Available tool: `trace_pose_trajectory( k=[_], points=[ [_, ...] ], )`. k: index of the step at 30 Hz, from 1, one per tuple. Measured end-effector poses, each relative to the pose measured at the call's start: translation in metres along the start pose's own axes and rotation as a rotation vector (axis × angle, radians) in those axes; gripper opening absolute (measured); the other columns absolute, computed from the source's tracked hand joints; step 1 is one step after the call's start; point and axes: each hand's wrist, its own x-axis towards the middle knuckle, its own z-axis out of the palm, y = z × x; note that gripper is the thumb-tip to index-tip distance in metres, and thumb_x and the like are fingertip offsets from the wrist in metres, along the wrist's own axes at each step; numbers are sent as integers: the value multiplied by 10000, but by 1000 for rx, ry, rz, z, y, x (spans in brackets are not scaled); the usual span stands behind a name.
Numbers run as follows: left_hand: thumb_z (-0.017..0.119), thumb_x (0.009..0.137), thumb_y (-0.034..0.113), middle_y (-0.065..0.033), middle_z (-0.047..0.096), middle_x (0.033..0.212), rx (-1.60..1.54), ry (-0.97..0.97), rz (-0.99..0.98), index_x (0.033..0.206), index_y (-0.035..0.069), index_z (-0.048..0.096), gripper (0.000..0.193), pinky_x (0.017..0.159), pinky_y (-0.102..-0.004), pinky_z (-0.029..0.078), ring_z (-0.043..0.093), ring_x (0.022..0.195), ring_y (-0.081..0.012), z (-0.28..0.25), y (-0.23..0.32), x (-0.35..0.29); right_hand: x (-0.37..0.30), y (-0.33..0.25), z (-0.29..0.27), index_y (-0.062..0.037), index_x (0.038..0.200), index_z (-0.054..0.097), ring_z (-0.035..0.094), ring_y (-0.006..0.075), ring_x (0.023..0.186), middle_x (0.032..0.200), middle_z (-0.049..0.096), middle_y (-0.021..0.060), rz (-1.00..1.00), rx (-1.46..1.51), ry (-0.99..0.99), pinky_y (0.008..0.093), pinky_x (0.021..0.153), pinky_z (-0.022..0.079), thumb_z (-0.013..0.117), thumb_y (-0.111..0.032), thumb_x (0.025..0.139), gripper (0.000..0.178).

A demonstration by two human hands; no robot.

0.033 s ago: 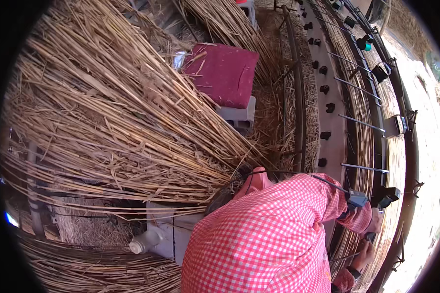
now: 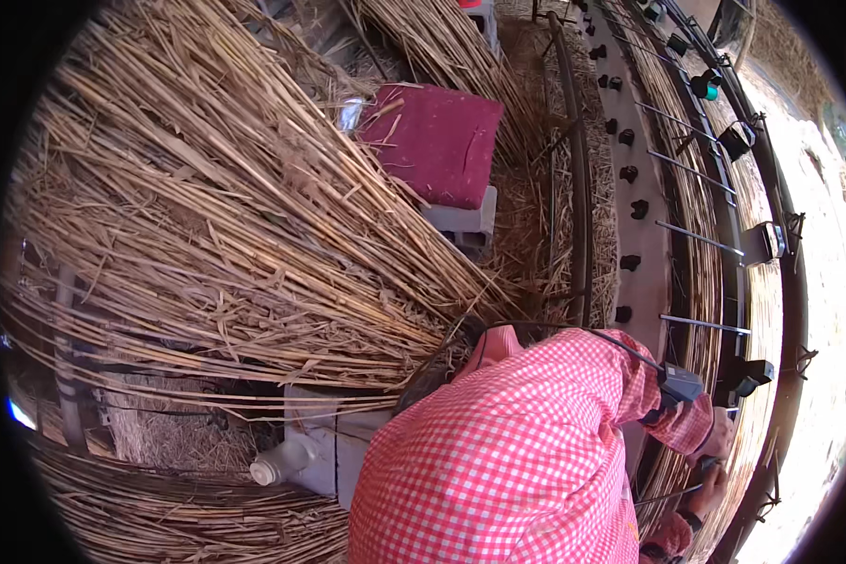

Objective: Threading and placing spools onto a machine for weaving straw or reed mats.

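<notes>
My arms, in red-and-white checked sleeves, reach to the lower right, over a long frame strung with dry reeds point(image 2: 700, 282). My left hand point(image 2: 721, 436) is the upper one, with a grey box-like device point(image 2: 680, 383) strapped at its wrist. Just below it, my right hand point(image 2: 710, 491) has a dark band at its wrist. Both hands look closed around a small dark thing point(image 2: 709, 462) between them, too small to make out. A thin metal rod point(image 2: 672, 494) ends beside my right hand. Above my left hand hangs a black block point(image 2: 752, 376) on the frame.
Long loose reeds point(image 2: 254, 244) fan across the left. A maroon pad point(image 2: 437, 141) lies on a concrete block point(image 2: 465, 224). A pale bottle-like container point(image 2: 282, 461) lies at lower left. Metal rods and several black blocks line the frame, beside a dark pipe point(image 2: 573, 169).
My hands have drawn closer together at the small dark thing, the right one moving up slightly. The whole view has shifted a little.
</notes>
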Motion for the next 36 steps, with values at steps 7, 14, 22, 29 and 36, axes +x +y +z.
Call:
trace_pose_trajectory(
  k=[7, 14, 22, 29, 36],
  points=[
    [679, 522, 482, -50, 611, 900, -197, -313, -166, 974, 174, 590, 555, 728, -340, 447, 575, 855, -237, -118, 53, -115, 133, 125, -25, 38, 875, 580, 572, 286, 808, 851, 594, 190, 147, -751, -64, 378, 743, 421, 448, -256, 771, 339],
    [774, 521, 284, -117, 594, 903, -637, 487, -112, 1005, 23, 561, 590, 706, -304, 476, 595, 792, -245, -193, 68, -130, 38, -6, 24, -36, 711, 506, 451, 83, 553, 612, 493, 4, 81, 337, 154, 233, 514, 384, 538, -233, 824, 229],
    [436, 775, 581, -124, 587, 879, -726, 688, 563, 857, 65, 588, 545, 721, -280, 383, 513, 818, -189, -184, 99, -62, -137, -236, 39, 39, 876, 602, 481, 311, 1023, 919, 582, 177, -507, 1441, -523, 432, 897, 345, 578, -327, 763, 383],
    [483, 686, 133, -45, 539, 902, -85, 96, 930, 858, 25, 536, 210, 874, -351, 392, 523, 798, -186, -46, 69, -48, -140, -221, 48, 59, 941, 582, 439, 325, 1071, 1088, 489, 248, -286, 1227, -1040, 391, 945, 288, 363, -339, 857, 462],
    [525, 720, 110, -70, 528, 641, 283, -430, 253, 720, 48, 560, 71, 651, -272, 422, 538, 630, -156, -48, 8, -26, -136, -138, 39, -51, 896, 496, 568, 275, 848, 848, 564, 110, 294, 1785, -320, 546, 743, 433, 309, -415, 878, 410]
  ],
)
